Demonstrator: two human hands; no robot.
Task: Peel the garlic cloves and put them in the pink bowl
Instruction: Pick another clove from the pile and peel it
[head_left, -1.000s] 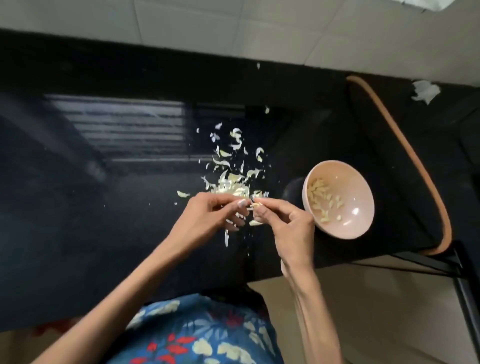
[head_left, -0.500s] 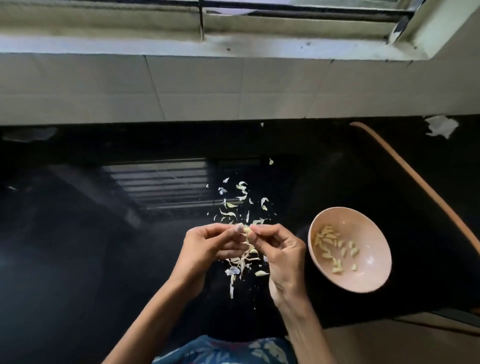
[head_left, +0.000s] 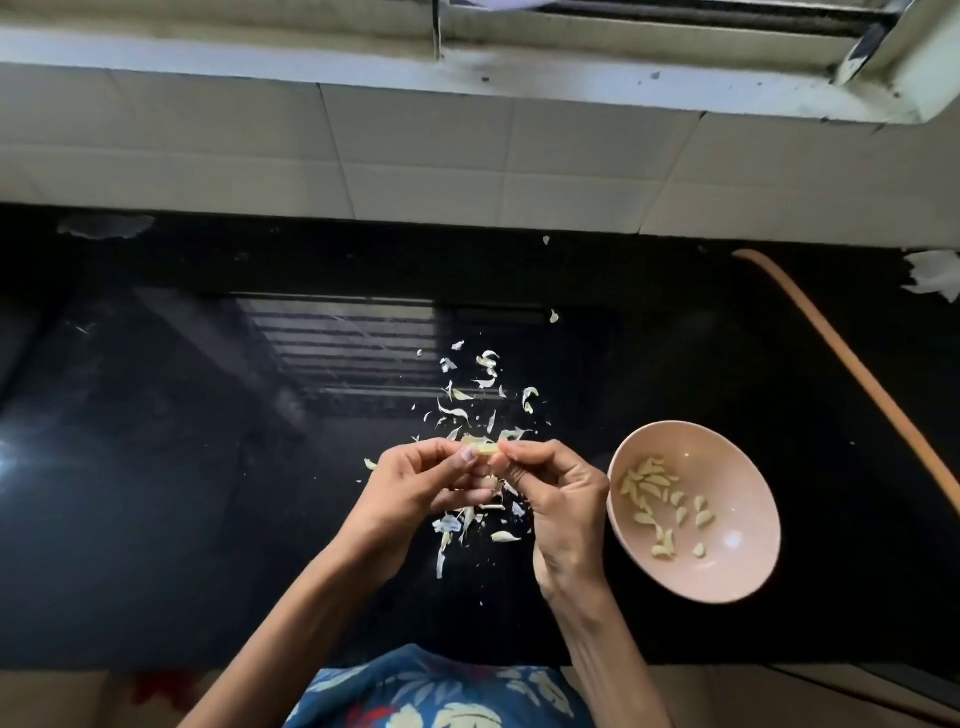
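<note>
The fingers (head_left: 467, 455) of the left hand (head_left: 415, 493) and the right hand (head_left: 563, 501) curl inward and pinch one garlic clove (head_left: 480, 448) between their tips, above the black worktop (head_left: 208, 467). We see loose peels (head_left: 467, 405) scattered on the worktop under and beyond both hands. Just to the right of the right hand we find the pink bowl (head_left: 732, 462), which holds a cluster of peeled cloves (head_left: 649, 486). Farther out lie a tan hose (head_left: 857, 374) and a white tiled wall (head_left: 415, 156).
</note>
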